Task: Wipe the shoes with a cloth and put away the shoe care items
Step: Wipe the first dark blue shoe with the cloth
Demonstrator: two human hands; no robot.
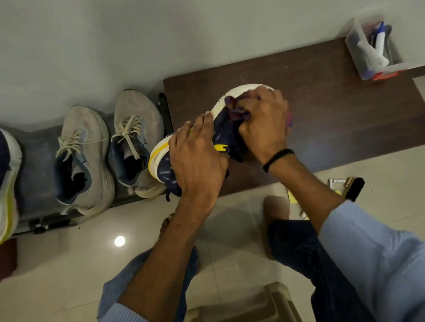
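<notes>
The tabletop (330,105) looks like dark wood grain with a matt, faintly scuffed face. The floor (80,264) is pale glossy tile carrying a bright reflected spot of light. The navy shoe (226,131) has a textile upper and a smooth, matt white sole edged in yellow. The purple cloth (237,109) on it is soft, crumpled fabric. The grey sneakers (138,106) are mesh textile with flat woven laces. The storage box (357,45) is clear plastic, the shoe brush (355,189) has dark bristles, and the stool (260,314) is beige moulded plastic.
</notes>
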